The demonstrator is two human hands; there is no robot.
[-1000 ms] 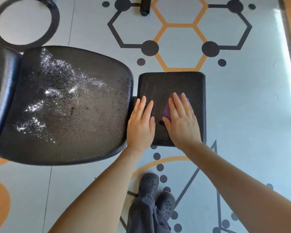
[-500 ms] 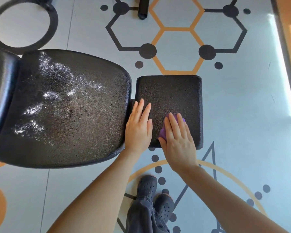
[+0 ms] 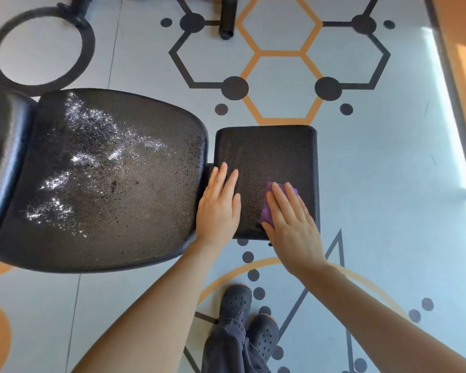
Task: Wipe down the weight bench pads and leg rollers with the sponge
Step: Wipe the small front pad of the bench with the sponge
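Observation:
A small square black pad (image 3: 264, 154) of the weight bench lies in the middle of the view. My right hand (image 3: 291, 224) presses flat on a purple sponge (image 3: 267, 211) at the pad's near right part, and only the sponge's edges show under the fingers. My left hand (image 3: 219, 208) rests flat, fingers together, across the gap between this pad and the large black seat pad (image 3: 113, 184) to its left. The large pad glistens with wet streaks. A further black pad (image 3: 3, 146) shows at the far left edge.
The floor carries grey and orange hexagon and circle markings. A black tube (image 3: 228, 17) of the bench frame lies at the top centre. My dark shoes (image 3: 249, 313) and trouser legs stand just below the small pad. Bright sunlight falls along the right side.
My right hand has drawn the sponge toward me, from the middle of the small pad to its near edge. My left hand has stayed in place. The camera view has shifted slightly.

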